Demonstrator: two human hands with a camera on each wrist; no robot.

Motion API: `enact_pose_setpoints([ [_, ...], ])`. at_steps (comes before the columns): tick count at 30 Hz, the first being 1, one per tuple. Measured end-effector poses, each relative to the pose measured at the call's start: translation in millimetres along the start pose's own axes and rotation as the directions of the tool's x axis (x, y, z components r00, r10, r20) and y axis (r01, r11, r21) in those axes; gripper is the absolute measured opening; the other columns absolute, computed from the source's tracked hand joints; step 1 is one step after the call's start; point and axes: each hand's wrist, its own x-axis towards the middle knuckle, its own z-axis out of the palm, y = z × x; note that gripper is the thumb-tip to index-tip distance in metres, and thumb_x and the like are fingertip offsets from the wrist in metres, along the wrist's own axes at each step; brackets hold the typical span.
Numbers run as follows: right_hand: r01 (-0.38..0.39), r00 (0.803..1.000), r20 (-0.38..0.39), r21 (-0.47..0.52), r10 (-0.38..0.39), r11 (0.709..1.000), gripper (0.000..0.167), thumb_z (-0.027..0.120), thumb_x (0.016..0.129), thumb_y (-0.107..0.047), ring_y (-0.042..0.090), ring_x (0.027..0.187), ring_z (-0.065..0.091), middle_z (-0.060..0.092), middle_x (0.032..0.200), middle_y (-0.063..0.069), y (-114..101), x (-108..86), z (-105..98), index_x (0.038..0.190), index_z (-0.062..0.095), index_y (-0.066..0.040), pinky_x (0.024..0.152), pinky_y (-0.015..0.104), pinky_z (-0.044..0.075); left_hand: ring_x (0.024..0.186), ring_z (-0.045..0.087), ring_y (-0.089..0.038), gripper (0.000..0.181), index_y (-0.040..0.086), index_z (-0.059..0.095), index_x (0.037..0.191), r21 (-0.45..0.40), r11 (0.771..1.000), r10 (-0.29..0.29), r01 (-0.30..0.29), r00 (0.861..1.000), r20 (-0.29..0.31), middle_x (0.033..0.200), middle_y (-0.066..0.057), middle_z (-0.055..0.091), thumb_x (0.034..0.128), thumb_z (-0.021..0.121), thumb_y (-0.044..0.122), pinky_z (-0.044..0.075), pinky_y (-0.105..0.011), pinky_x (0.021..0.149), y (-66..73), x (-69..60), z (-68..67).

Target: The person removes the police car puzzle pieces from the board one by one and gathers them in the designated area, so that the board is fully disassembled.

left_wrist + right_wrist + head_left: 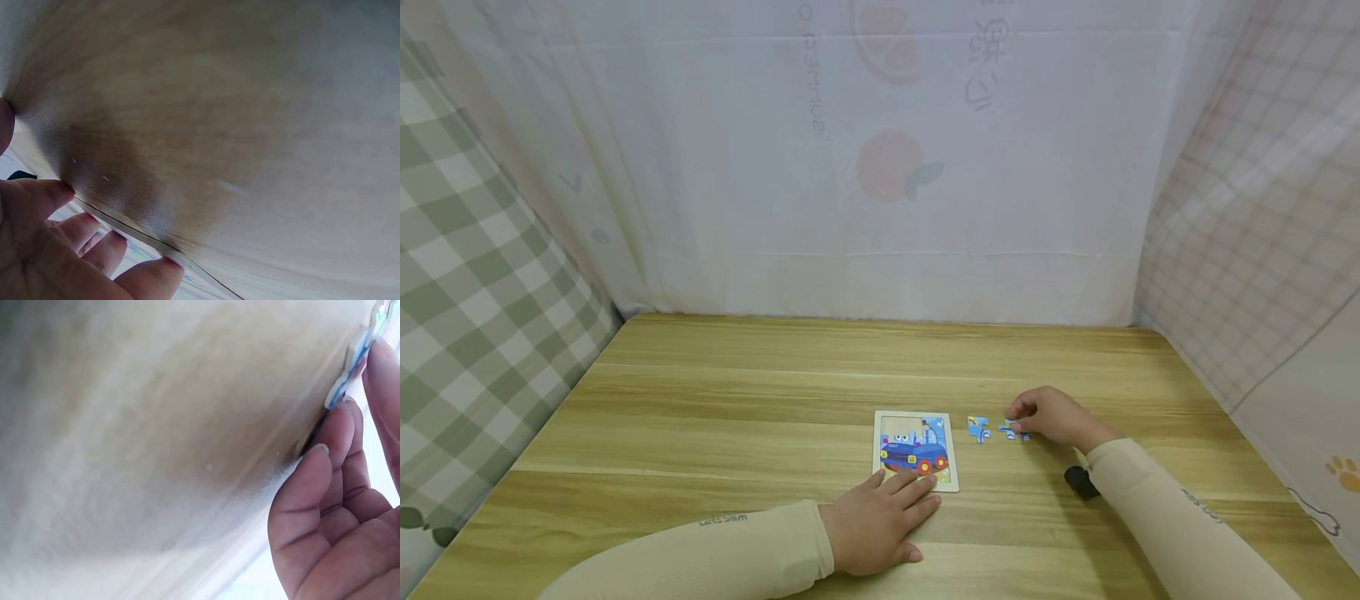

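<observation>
Along the cream stretch sleeve (pixel 715 550) on the person's left arm, small dark lettering reads "Lets Slim"; the matching right sleeve (pixel 1180 525) carries dark print that is too slanted to read. Behind the wood-grained tabletop (pixel 737 400) hangs a white cloth (pixel 737 167) with faded orange fruit, the word "SUMMER" set vertically and flipped, and large pale characters. The person's right hand (pixel 1060 417) is over the table to the right of the square puzzle frame, its fingers curled and its thumb and a fingertip pinching a small blue jigsaw piece with a pale wooden edge (pixel 349 367) at the table surface. Just left of that hand, between it and the frame, lies another loose blue piece with a touch of yellow (pixel 979 429), apart from the frame. The person's left hand (pixel 883 525) lies palm down with its fingers spread, the fingertips resting over the near edge of the square, pale-rimmed puzzle frame (pixel 952 467). Inside the frame sits a partly filled picture of a blue cartoon truck with eyes, yellow headlamps and red wheels (pixel 904 454); the upper left of the recess shows bare tan backing (pixel 901 425). Beside the right wrist, a small black object (pixel 1081 482) rests on the table, partly hidden by the sleeve.
</observation>
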Motion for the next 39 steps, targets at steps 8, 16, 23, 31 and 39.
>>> enact_pose_setpoints([
  [8,0.01,1.0,0.001,-0.019,-0.01,1.0,0.007,0.068,0.086,-0.001,0.016,0.081,0.054,0.067,0.088,0.004,0.4,1.3,1.0,0.093,0.069,0.001,0.075,0.035,0.047,0.141,0.03,-0.016,0.062,0.022,0.038,0.149,-0.007,1.0,0.001,-0.001,1.0,0.003,0.155,0.003,0.031,0.0973,0.042,0.055,0.041,-0.041,0.103,-0.5,-0.2,0.7],
  [16,0.013,1.0,0.003,-0.029,-0.012,0.999,0.007,0.068,0.086,-0.002,0.016,0.083,0.055,0.067,0.09,0.002,-0.4,2.6,1.4,0.092,0.07,-0.001,0.078,0.037,0.048,0.141,0.029,-0.016,0.062,0.022,0.037,0.149,-0.014,1.0,0.004,-0.004,1.0,0.009,0.155,0.002,0.03,0.0976,0.041,0.055,0.041,-0.041,0.104,-1.2,-0.9,1.0],
  [23,0.038,0.997,-0.063,-0.041,-0.04,0.998,0.016,0.07,0.087,-0.007,0.018,0.082,0.055,0.063,0.089,0.005,-12.3,3.6,0.1,0.1,0.068,0.0,0.074,0.036,0.047,0.141,0.03,-0.016,0.062,0.021,0.038,0.149,-0.007,1.0,0.019,-0.019,1.0,0.002,0.155,0.002,0.031,0.0977,0.04,0.055,0.041,-0.041,0.103,-1.8,-0.4,1.4],
  [31,0.074,0.985,-0.156,0.021,-0.07,0.997,0.023,0.065,0.09,-0.005,0.026,0.094,0.056,0.063,0.105,0.015,-35.7,6.3,12.3,0.112,0.065,0.002,0.073,0.036,0.049,0.141,0.029,-0.016,0.062,0.021,0.037,0.15,-0.007,1.0,0.019,-0.019,1.0,0.004,0.156,0.002,0.03,0.098,0.04,0.055,0.042,-0.041,0.103,-1.7,0.3,0.4],
  [39,0.089,0.977,-0.2,0.043,-0.079,0.995,0.024,0.064,0.09,-0.005,0.029,0.098,0.057,0.061,0.112,0.017,-55.7,10.1,24.4,0.113,0.065,0.002,0.083,0.045,0.049,0.142,0.028,-0.016,0.062,0.022,0.037,0.15,-0.015,1.0,0.009,-0.009,1.0,0.011,0.156,0.003,0.03,0.0972,0.04,0.056,0.041,-0.041,0.103,-2.6,1.2,1.2],
])
